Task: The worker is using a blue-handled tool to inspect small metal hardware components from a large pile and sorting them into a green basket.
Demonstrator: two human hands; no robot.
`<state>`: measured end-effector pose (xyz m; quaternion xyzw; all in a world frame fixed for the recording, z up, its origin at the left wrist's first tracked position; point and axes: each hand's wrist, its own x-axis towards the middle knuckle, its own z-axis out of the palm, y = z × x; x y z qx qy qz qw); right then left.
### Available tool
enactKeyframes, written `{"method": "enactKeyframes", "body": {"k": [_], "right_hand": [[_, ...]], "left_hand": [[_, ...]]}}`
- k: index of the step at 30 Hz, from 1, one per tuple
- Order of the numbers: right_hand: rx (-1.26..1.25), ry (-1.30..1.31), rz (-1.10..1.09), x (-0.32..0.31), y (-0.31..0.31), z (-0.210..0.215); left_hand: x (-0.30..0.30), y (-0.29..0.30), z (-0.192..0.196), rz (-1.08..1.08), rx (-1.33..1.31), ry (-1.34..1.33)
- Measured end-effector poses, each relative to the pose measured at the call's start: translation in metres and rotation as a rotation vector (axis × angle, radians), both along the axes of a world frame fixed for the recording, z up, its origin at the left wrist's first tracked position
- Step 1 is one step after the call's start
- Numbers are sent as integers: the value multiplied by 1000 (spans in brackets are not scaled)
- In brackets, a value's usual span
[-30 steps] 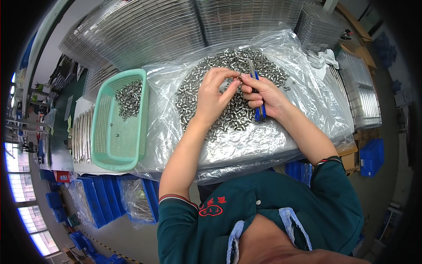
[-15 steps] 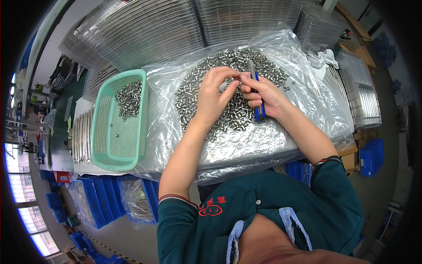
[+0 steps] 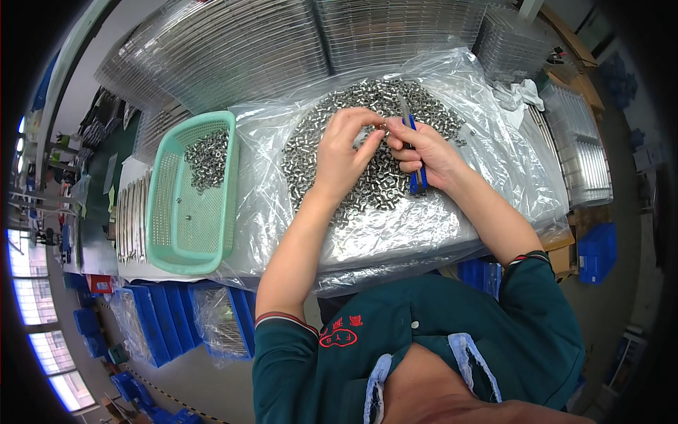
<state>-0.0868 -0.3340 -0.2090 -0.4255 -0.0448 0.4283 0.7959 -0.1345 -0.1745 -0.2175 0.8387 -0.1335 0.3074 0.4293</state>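
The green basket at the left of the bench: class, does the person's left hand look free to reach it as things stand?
Probably yes. The left hand is over the pile of small metal parts, fingers busy at one piece, and only flat clear plastic sheet lies between it and the green basket.
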Motion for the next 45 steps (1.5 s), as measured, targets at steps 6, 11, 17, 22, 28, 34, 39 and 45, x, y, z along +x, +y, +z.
{"method": "enactKeyframes", "body": {"k": [6,11,17,22,28,34,39,45], "right_hand": [[44,50,24,2,-1,-2],[38,37,17,1,0,-1],[41,45,11,2,-1,-3],[46,46,14,2,0,-2],[45,56,18,1,0,-1],[-8,45,43,1,-1,-1],[15,32,38,1,0,-1],[50,35,30,1,0,-1]], "left_hand": [[-2,-4,3,19,-62,29],[0,-2,1,4,-23,-2],[0,-1,-2,-18,-40,15],[1,1,-4,-25,-19,4],[1,1,-4,-28,-26,11],[-1,1,-2,-49,-21,40],[-2,-1,-1,-70,-157,110],[-1,-1,0,-106,-221,126]]}}
